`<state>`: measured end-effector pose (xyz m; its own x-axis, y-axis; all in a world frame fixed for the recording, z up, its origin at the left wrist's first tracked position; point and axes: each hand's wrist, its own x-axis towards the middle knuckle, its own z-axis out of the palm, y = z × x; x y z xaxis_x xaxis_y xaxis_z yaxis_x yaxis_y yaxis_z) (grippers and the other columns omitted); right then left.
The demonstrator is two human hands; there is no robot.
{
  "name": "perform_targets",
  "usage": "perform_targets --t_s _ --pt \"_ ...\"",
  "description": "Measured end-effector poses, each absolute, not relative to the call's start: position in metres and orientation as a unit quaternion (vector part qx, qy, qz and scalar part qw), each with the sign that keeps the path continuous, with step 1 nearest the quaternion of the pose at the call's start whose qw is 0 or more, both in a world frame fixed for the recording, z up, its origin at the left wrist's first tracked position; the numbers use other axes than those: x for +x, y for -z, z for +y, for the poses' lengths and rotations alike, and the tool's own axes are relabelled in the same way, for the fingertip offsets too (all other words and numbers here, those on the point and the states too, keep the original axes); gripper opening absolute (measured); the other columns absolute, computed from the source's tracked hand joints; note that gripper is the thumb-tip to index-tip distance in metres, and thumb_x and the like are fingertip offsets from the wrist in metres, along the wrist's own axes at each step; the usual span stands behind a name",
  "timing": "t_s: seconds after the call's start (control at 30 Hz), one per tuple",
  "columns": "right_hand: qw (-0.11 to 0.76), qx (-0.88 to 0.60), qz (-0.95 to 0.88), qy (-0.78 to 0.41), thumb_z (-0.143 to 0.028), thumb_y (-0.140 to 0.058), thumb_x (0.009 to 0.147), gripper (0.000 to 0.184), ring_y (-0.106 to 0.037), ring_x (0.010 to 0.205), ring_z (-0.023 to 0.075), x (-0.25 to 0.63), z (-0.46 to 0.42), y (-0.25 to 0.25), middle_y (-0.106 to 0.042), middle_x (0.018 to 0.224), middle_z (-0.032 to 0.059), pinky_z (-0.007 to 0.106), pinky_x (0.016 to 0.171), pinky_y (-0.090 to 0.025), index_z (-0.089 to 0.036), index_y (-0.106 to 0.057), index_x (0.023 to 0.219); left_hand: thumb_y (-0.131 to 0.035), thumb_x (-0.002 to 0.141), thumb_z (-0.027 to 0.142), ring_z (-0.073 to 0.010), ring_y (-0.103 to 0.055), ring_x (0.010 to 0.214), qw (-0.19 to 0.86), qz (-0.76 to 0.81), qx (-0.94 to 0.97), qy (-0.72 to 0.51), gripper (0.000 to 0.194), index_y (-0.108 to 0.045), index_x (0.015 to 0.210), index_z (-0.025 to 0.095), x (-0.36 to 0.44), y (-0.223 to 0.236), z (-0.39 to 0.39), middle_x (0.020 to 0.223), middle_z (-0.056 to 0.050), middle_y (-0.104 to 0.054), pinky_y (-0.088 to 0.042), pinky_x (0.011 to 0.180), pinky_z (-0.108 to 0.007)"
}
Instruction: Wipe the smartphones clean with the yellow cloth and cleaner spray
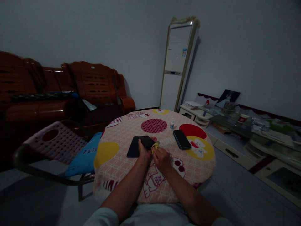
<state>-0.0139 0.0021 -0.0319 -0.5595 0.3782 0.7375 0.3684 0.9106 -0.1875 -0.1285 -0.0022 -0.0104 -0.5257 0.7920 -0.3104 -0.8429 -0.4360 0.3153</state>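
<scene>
My left hand [145,152] grips a black phone [147,142], its thumb across the dark face and its fingertips showing past the far edge. Beneath and to the left lies a flat dark slab [133,148], like a tablet or case; the dim light hides where one ends and the other begins. A small yellow cloth [155,146] is pinched in my right hand [162,159], against the phone's right edge. Farther right, another dark phone [182,139] rests on the table. Behind it stands a small white bottle [172,123] with a blue label.
A patterned pink cloth [131,125] covers the round table. On the left are a woven chair [58,142] with a blue cushion [86,157] and a wooden sofa [94,81]. A tall air conditioner [175,62] stands behind; a cluttered low cabinet [231,153] runs along the right.
</scene>
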Motion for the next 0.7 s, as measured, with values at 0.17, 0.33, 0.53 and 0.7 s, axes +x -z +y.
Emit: perform_targets --t_s 0.17,0.33,0.53,0.7 --pt "0.424 -0.205 -0.882 0.001 -0.015 -0.047 0.089 0.025 -0.055 0.070 0.0180 -0.0144 0.0019 0.0304 -0.061 0.074 0.0061 0.028 0.064 -0.041 -0.015 -0.066 0.105 -0.039 0.086 0.055 -0.0272 -0.068 0.081 0.482 0.216 -0.059 -0.847 0.056 -0.065 0.086 0.005 -0.1288 0.0107 -0.0031 0.083 -0.019 -0.068 -0.055 0.069 -0.036" --pt "0.432 -0.205 -0.878 -0.001 -0.015 -0.044 0.090 0.026 -0.055 0.070 0.0180 -0.0148 0.0016 0.0293 -0.061 0.074 0.0060 0.028 0.063 -0.041 -0.016 -0.066 0.104 -0.039 0.087 0.055 -0.0272 -0.068 0.080 0.480 0.214 -0.053 -0.849 0.056 -0.065 0.087 0.006 -0.1293 0.0123 -0.0028 0.082 -0.018 -0.068 -0.055 0.069 -0.036" --pt "0.434 -0.189 -0.881 -0.009 -0.017 -0.043 0.091 0.027 -0.056 0.071 0.0186 -0.0147 0.0015 0.0278 -0.061 0.075 0.0067 0.028 0.064 -0.042 -0.015 -0.065 0.106 -0.039 0.086 0.057 -0.0265 -0.068 0.078 0.488 0.209 -0.060 -0.846 0.057 -0.065 0.086 0.007 -0.1303 0.0165 0.0006 0.083 -0.018 -0.067 -0.055 0.069 -0.036" --pt "0.431 -0.175 -0.885 -0.021 -0.017 -0.041 0.092 0.028 -0.056 0.072 0.0186 -0.0148 0.0010 0.0270 -0.061 0.075 0.0068 0.028 0.064 -0.043 -0.015 -0.065 0.105 -0.037 0.086 0.057 -0.0242 -0.066 0.069 0.495 0.208 -0.081 -0.840 0.056 -0.066 0.083 0.009 -0.1306 0.0169 0.0013 0.075 -0.015 -0.066 -0.054 0.064 -0.035"
